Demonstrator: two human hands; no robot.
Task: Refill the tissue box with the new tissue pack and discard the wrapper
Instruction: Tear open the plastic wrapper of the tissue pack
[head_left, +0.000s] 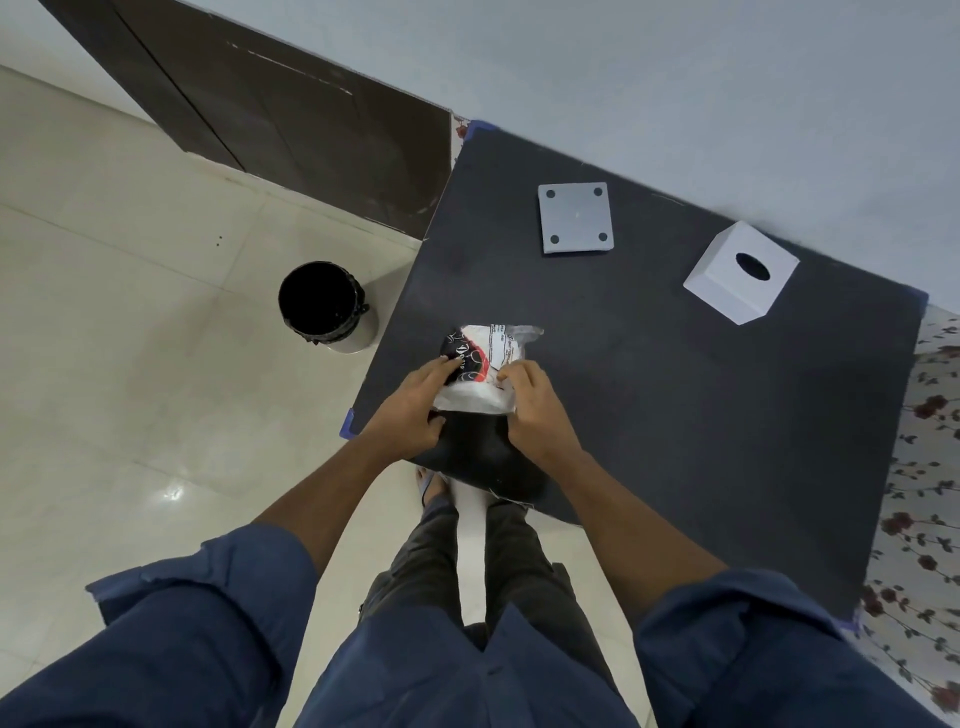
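Head view: the one camera, looking down over both forearms at a dark counter (675, 415) set against the wall.
Tissue pack (485, 364): lies on the counter's near edge, directly under both hands — close to the body, likely so the pull on the film can be braced against the surface.
Left hand (415, 410): fingers curled down over the pack's dark printed end, pressing and gripping it; it seems to act as the anchor.
Right hand (535, 410): fingertips pinched on the clear wrapper at the pack's white side, apparently working the film open; whether the film is already torn I cannot tell.
Tissue box (740, 273): white cover with its oval slot up, far beyond the right hand near the wall, apart from the pack.
Base plate (575, 217): grey square with four dark dots, ahead of the hands and left of the box — probably the box's bottom, taken off so the refill can go in.
Bin (322, 304): black-lined, on the floor just past the left hand, handy for the wrapper.
Stage: unwrapping; refill and discard not yet done.
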